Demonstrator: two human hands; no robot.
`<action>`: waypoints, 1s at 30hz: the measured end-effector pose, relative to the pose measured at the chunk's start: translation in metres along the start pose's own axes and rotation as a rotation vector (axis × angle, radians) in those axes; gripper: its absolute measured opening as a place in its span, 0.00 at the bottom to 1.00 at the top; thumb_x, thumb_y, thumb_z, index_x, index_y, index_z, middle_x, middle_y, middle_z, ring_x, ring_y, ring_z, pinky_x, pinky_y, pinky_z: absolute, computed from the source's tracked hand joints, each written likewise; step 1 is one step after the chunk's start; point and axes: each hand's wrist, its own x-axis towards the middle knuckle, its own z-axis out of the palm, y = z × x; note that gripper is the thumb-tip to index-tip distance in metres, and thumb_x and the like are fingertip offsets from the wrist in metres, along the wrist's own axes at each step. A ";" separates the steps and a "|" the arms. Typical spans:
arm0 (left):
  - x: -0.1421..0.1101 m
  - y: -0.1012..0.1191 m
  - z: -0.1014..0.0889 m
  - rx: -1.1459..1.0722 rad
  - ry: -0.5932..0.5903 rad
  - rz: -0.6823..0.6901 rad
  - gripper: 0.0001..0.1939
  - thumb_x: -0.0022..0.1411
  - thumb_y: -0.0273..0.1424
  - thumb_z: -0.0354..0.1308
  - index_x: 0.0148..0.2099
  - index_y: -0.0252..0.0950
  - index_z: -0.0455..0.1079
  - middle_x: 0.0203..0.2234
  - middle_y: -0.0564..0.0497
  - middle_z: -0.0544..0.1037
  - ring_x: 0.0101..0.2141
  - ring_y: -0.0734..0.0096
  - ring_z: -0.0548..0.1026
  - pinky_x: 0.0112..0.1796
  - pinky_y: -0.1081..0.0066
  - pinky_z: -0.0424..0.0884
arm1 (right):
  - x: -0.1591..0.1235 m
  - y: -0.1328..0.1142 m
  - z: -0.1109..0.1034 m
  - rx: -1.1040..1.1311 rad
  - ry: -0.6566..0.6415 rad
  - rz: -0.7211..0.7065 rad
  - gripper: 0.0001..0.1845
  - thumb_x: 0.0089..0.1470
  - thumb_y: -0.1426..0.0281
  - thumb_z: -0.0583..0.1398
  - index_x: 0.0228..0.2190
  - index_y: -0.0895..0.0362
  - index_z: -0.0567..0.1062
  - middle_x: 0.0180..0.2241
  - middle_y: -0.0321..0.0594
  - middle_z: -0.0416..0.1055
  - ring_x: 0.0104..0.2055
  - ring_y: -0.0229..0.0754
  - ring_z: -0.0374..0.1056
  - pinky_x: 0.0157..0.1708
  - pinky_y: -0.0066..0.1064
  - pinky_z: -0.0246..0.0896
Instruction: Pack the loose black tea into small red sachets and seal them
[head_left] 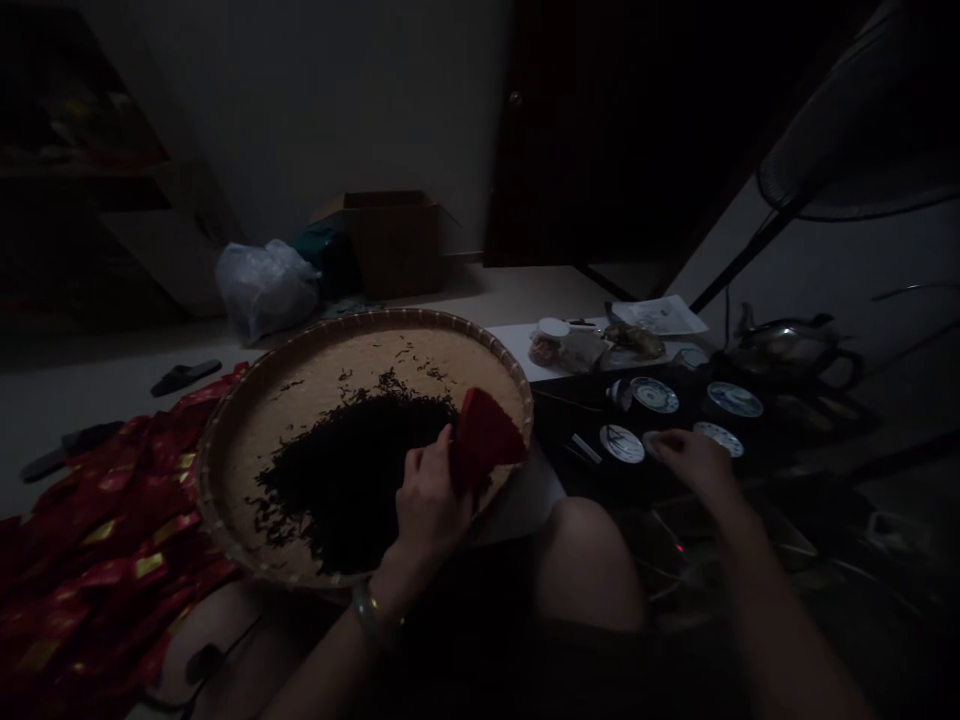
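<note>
A round woven bamboo tray [247, 400] rests on my lap and holds a heap of dark loose tea leaves [352, 470]. My left hand [427, 500] is closed on a red packet [484, 440] held over the tray's right side, its mouth facing the leaves. My right hand [694, 462] reaches to the right over a dark tea table [577, 420], fingers curled at a small white dish [651, 442]; whether it grips the dish I cannot make out. Several blue-and-white cups [655, 395] stand just beyond it.
A pile of red and gold packets [97, 560] lies at left. A metal kettle [787, 345] stands at far right under a standing fan [855, 150]. A cardboard box [394, 240], a plastic bag [266, 285] and slippers [184, 377] lie on the floor behind.
</note>
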 end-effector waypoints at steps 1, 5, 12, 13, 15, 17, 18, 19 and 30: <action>0.006 0.003 0.003 0.056 -0.025 0.015 0.31 0.56 0.30 0.55 0.62 0.33 0.55 0.45 0.41 0.72 0.46 0.53 0.66 0.40 0.62 0.70 | -0.002 0.012 0.001 -0.052 -0.024 0.061 0.06 0.38 0.69 0.59 0.16 0.55 0.75 0.22 0.45 0.75 0.27 0.50 0.70 0.27 0.35 0.59; 0.028 0.013 0.016 0.222 -0.136 0.102 0.25 0.59 0.29 0.52 0.59 0.35 0.60 0.44 0.41 0.70 0.44 0.56 0.65 0.40 0.63 0.69 | -0.016 0.038 0.013 -0.093 -0.088 0.160 0.04 0.34 0.72 0.57 0.14 0.54 0.71 0.20 0.42 0.73 0.25 0.49 0.70 0.26 0.35 0.59; 0.056 0.029 0.045 0.391 -0.277 0.141 0.18 0.64 0.23 0.44 0.54 0.27 0.64 0.43 0.37 0.69 0.46 0.54 0.65 0.37 0.61 0.67 | -0.036 0.040 0.045 -0.040 -0.110 0.126 0.01 0.35 0.69 0.55 0.17 0.52 0.65 0.21 0.42 0.72 0.26 0.48 0.69 0.28 0.35 0.61; 0.059 0.032 0.052 0.397 -0.287 0.145 0.17 0.64 0.23 0.43 0.53 0.28 0.65 0.44 0.37 0.69 0.46 0.54 0.66 0.38 0.61 0.67 | -0.036 0.039 0.048 -0.032 -0.120 0.102 0.01 0.35 0.69 0.55 0.17 0.52 0.65 0.22 0.42 0.72 0.28 0.49 0.70 0.29 0.36 0.62; 0.064 0.036 0.065 0.409 -0.292 0.141 0.17 0.65 0.22 0.41 0.51 0.29 0.66 0.45 0.37 0.69 0.46 0.55 0.66 0.39 0.60 0.66 | -0.035 0.037 0.052 -0.005 -0.129 0.042 0.03 0.35 0.69 0.54 0.18 0.53 0.67 0.27 0.44 0.74 0.33 0.51 0.71 0.34 0.37 0.63; 0.065 0.040 0.079 0.412 -0.311 0.183 0.16 0.65 0.22 0.41 0.50 0.28 0.67 0.45 0.36 0.69 0.46 0.55 0.66 0.40 0.60 0.64 | -0.033 0.036 0.052 0.023 -0.141 -0.014 0.06 0.35 0.68 0.53 0.19 0.53 0.70 0.30 0.45 0.75 0.37 0.52 0.71 0.38 0.38 0.64; 0.065 0.041 0.084 0.415 -0.325 0.190 0.17 0.65 0.22 0.41 0.49 0.28 0.67 0.45 0.37 0.70 0.46 0.56 0.66 0.41 0.60 0.64 | -0.032 0.036 0.050 0.028 -0.151 -0.033 0.07 0.35 0.68 0.53 0.20 0.54 0.71 0.31 0.46 0.75 0.38 0.52 0.71 0.40 0.39 0.64; 0.063 0.042 0.089 0.419 -0.331 0.190 0.17 0.65 0.21 0.41 0.49 0.27 0.68 0.45 0.37 0.70 0.45 0.56 0.66 0.41 0.60 0.63 | -0.032 0.035 0.049 0.026 -0.154 -0.042 0.08 0.36 0.68 0.53 0.19 0.54 0.71 0.31 0.46 0.75 0.38 0.52 0.70 0.40 0.39 0.63; 0.040 0.035 0.065 0.289 -0.352 0.129 0.19 0.61 0.29 0.51 0.54 0.30 0.64 0.48 0.34 0.66 0.50 0.48 0.61 0.48 0.49 0.58 | -0.029 0.005 0.021 0.068 0.029 0.121 0.09 0.39 0.67 0.53 0.19 0.54 0.72 0.30 0.47 0.75 0.35 0.52 0.70 0.36 0.39 0.64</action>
